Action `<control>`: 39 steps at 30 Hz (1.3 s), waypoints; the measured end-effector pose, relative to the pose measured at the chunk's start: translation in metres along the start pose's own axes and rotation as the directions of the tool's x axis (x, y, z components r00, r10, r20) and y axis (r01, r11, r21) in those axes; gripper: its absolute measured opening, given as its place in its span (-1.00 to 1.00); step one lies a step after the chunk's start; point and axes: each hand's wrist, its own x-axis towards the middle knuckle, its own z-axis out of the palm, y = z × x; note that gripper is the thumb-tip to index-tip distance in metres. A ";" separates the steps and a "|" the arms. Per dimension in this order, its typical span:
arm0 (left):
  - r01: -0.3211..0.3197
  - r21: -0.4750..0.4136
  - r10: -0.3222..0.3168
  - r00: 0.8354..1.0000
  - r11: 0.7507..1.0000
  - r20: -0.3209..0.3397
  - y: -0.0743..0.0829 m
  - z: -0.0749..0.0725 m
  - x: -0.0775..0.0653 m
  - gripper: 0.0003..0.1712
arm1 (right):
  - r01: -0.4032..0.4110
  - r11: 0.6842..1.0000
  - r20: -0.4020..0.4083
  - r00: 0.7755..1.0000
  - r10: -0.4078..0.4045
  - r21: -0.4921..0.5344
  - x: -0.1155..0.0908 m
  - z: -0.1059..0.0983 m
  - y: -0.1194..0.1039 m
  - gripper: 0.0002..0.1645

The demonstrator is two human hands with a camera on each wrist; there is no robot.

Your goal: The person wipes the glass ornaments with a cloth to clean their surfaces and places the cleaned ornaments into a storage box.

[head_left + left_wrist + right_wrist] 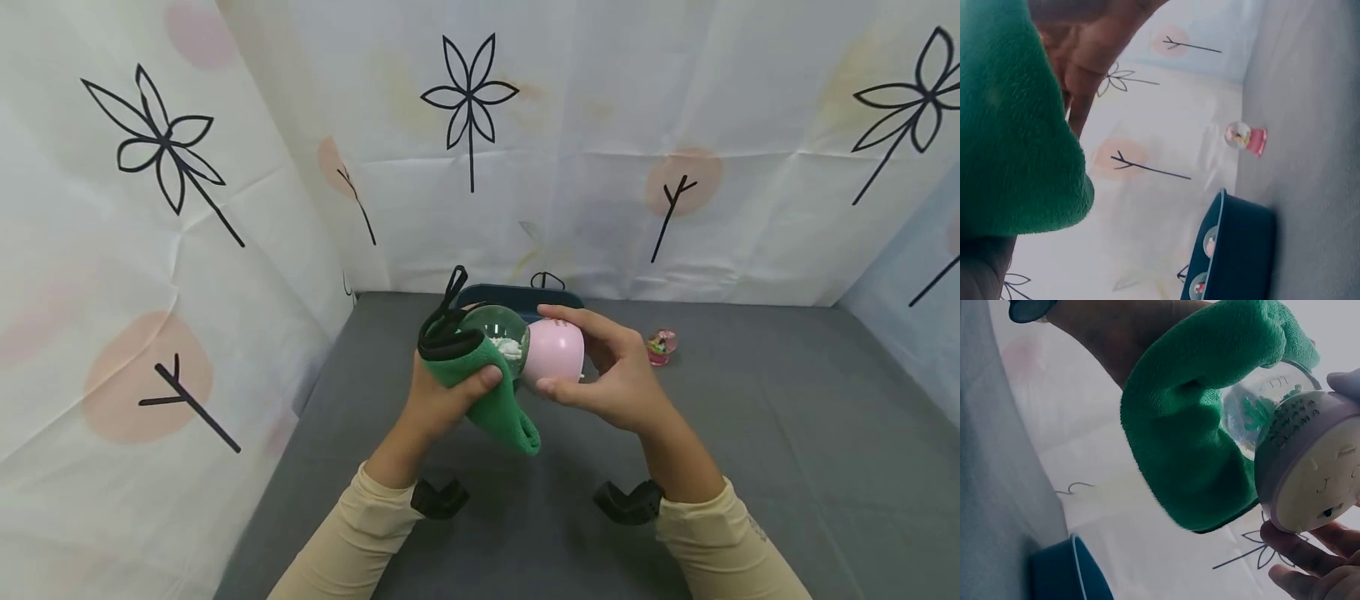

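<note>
A snow globe with a pink base (555, 350) and a clear ball (495, 323) with white bits inside is held sideways between both hands. My right hand (626, 375) grips the base, thumb on the near side and fingers over the far side. In my left hand (441, 404) is a green cloth (504, 412) with black edging and a black loop, folded round the ball. The right wrist view shows the base's pale underside (1322, 481) with raised lettering. Cloth covers much of the ball there, and the left wrist view is largely filled by cloth (1016, 137).
Behind the hands stands a dark blue bin (517, 294); two small globes (1210, 242) show inside it in the left wrist view. A smaller snow globe with a pink base (662, 348) stands on the grey table (780, 417) to the right. Patterned white curtains (585, 200) enclose the table.
</note>
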 end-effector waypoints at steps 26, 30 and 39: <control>-0.046 -0.113 0.027 0.986 0.993 -0.165 0.012 0.001 -0.002 -0.13 | -0.364 0.904 0.107 0.931 0.349 0.223 0.001 0.014 0.002 -0.42; -0.044 -0.116 0.026 0.988 0.992 -0.155 0.013 0.000 -0.001 -0.15 | -0.294 0.934 0.088 0.956 0.281 0.204 0.002 0.014 0.003 -0.39; -0.014 -0.128 0.001 0.994 0.992 -0.108 0.014 -0.002 -0.002 -0.18 | 0.034 0.998 0.031 0.999 -0.032 -0.053 0.000 0.008 0.001 0.15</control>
